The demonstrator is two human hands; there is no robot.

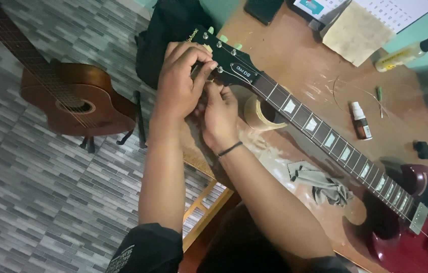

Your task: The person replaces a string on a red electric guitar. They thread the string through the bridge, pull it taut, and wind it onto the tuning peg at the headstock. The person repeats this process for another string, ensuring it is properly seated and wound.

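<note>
A dark red electric guitar (416, 222) lies across a brown table (295, 55), its neck (325, 134) running up-left to a black headstock (226, 60) with silver tuning posts. My left hand (181, 81) curls over the near edge of the headstock, fingers on its tuners. Just below it, my right hand (219, 114), with a black band on the wrist, pinches something small by the headstock's side; what it holds is hidden. A roll of tape (259, 114) props up the neck.
A grey cloth (320, 184) lies under the neck. Two small bottles (360, 121) (406, 54), a green-handled tool (379, 96), loose wire (345, 88), papers (358, 30) and a phone (263, 10) sit on the table. An acoustic guitar (72, 96) stands on the tiled floor at left, beside a black bag (166, 35).
</note>
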